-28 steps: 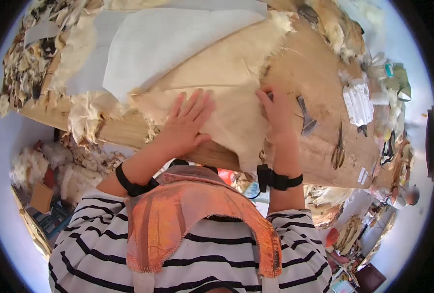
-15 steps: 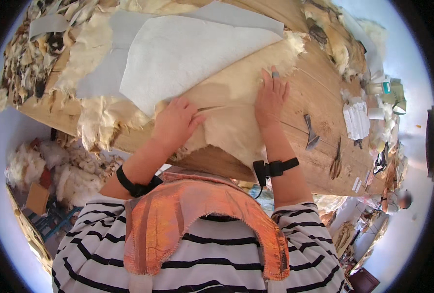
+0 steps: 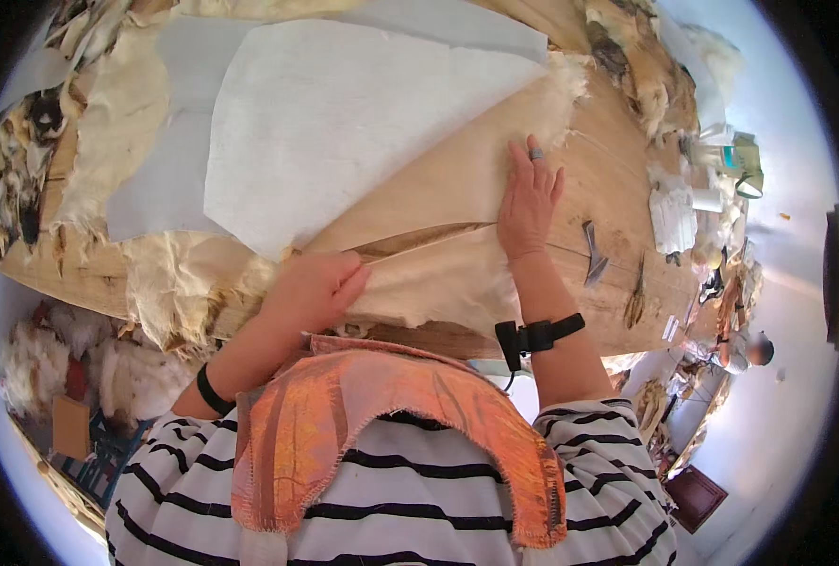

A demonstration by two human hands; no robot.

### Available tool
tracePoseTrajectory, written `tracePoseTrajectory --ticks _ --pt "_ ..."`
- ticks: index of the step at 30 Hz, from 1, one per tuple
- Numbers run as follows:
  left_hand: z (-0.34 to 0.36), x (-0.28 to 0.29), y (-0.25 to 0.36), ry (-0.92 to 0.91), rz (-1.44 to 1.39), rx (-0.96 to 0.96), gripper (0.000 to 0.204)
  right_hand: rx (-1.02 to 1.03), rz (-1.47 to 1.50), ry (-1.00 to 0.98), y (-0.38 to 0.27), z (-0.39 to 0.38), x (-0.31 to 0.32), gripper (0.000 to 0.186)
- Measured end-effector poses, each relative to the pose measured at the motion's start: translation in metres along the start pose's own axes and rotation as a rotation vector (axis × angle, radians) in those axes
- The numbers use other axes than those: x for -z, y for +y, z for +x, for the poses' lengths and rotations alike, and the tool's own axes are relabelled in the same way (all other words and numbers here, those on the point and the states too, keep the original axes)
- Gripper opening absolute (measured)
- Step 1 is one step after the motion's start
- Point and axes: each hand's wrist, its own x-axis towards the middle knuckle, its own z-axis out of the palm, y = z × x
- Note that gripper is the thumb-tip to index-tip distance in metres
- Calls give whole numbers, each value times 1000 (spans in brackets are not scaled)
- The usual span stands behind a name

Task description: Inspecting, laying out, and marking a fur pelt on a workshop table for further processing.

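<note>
A cream-coloured hide (image 3: 443, 189) lies on the wooden table, with short fur fringing its far right edge. A long slit runs across it, gaping to show brown wood. At the slit's left end, my left hand (image 3: 311, 291) is closed on the near piece of hide, gripping its edge. My right hand (image 3: 530, 203) lies flat, fingers stretched out, on the hide at the slit's right end. A large white pattern sheet (image 3: 344, 118) covers the hide's far left part.
A grey metal blade tool (image 3: 593, 255) and scissors (image 3: 634, 294) lie on the table (image 3: 617, 198) to the right. Grey sheets (image 3: 160, 179) and furs (image 3: 183, 274) are at left, more fur (image 3: 641, 66) far right. Another person (image 3: 742, 351) is at the far right.
My left hand has moved left and nearer to me, pulling the near piece of hide. The slit has grown longer and wider. My right hand stays pressed at about the same spot.
</note>
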Motion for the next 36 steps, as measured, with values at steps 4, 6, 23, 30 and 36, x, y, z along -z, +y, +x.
tracePoseTrajectory --ticks 4,6,23,30,36 --pt "7 6 5 -32 281 36 26 -38 20 70 -4 -2 0 39" --pt "9 12 26 19 298 141 18 -50 26 113 9 -4 0 36" --pt "35 -48 28 -223 505 -538 71 -433 559 -372 49 -64 51 26" --pt "39 -48 60 -256 446 -422 70 -341 707 -310 86 -62 61 20" --pt "67 -120 117 -84 391 -402 75 -361 765 -131 193 -82 97 22"
